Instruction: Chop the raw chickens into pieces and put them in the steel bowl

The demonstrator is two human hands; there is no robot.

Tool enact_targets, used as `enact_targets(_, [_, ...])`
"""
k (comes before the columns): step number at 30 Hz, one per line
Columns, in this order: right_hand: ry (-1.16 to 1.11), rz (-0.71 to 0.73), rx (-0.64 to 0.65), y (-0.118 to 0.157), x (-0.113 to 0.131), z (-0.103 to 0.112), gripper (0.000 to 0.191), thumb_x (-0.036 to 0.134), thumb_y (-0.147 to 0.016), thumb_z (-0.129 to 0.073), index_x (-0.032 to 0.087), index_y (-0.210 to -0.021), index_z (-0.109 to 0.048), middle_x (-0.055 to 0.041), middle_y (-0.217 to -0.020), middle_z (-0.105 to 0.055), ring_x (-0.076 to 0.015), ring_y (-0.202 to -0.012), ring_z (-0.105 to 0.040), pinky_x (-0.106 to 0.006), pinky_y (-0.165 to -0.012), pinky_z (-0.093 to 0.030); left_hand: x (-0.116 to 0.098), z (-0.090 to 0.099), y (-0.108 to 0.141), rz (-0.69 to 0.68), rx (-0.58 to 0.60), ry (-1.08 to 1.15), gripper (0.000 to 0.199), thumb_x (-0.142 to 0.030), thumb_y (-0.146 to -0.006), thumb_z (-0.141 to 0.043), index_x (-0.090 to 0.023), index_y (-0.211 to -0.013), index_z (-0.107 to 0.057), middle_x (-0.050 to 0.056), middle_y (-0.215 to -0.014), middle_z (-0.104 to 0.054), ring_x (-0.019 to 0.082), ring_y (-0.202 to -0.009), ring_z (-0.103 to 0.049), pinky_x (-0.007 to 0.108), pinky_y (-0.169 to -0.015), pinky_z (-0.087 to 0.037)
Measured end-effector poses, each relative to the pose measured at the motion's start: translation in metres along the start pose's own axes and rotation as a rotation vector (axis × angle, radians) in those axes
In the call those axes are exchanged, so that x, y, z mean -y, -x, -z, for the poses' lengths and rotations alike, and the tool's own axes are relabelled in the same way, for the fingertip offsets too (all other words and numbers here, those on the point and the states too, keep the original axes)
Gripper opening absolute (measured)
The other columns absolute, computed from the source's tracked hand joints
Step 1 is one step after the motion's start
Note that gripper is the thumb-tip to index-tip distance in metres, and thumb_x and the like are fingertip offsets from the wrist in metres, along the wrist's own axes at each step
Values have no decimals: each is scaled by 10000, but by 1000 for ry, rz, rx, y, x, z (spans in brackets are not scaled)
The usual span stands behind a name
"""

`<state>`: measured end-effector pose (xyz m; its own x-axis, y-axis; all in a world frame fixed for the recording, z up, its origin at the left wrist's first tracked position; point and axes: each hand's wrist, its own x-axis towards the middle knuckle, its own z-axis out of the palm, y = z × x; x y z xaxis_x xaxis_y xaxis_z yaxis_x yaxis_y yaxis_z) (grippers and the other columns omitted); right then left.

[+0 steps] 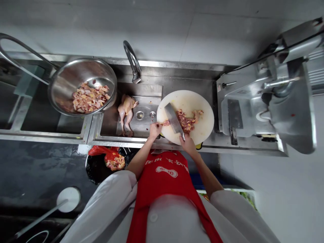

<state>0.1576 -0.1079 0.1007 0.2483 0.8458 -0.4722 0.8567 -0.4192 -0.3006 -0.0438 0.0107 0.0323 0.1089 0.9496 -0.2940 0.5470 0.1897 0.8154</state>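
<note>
My right hand (187, 143) is wrapped round the handle of a cleaver (173, 116), whose broad blade lies across the left part of a round white cutting board (205, 104). At the board's left edge my left hand (155, 131) is closed on the end of a piece of raw chicken (165, 123); the piece reaches to the blade. Right of the blade sits a pile of chopped chicken (186, 122) on the board. A whole plucked chicken (126, 109) lies in the sink (149, 101) to the left.
A large steel bowl (57, 89) with chopped chicken stands at the left, under a curved hose. The faucet (133, 62) rises behind the sink. On the right is a slicer (253, 98) with another cleaver (234, 116) on it. A black-lined bin (97, 168) with scraps stands below.
</note>
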Motion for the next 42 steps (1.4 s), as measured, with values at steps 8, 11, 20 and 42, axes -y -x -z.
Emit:
enact_targets(8, [36,-44,-262,27,17,60,440,489,-1003,-399,115,-1103,-607,-155,-864,-712,-264,-789,-667,-300,-672,-397,-9,10,6,-20,70,-233,256,-265,-872,-545,-141,-794,-755,120,-799,-742,206,-752,-659,288,-733,-451])
enact_targets(11, [-89,-42,-516,26,56,80,503,512,-1010,-344,100,-1198,-562,-168,-898,-705,-292,-817,-676,-325,-682,-429,-6,17,10,16,93,-243,264,-310,-871,-565,-155,-761,-748,104,-772,-738,210,-755,-663,292,-747,-458])
enact_targets(20, [122,-1,-41,-5,84,-12,416,335,-1026,-336,48,-1148,-611,-222,-951,-712,-277,-872,-696,-327,-754,-474,9,17,27,-241,-217,-85,208,-279,-933,-522,-167,-940,-697,74,-914,-685,186,-867,-625,300,-817,-487])
enact_targets(42, [-50,-4,-439,30,7,58,453,530,-1002,-378,130,-1068,-580,-124,-777,-683,-228,-683,-635,-274,-593,-350,15,-17,7,-578,-81,-119,132,-158,-925,-515,-187,-931,-644,73,-1016,-649,205,-1004,-556,358,-940,-462])
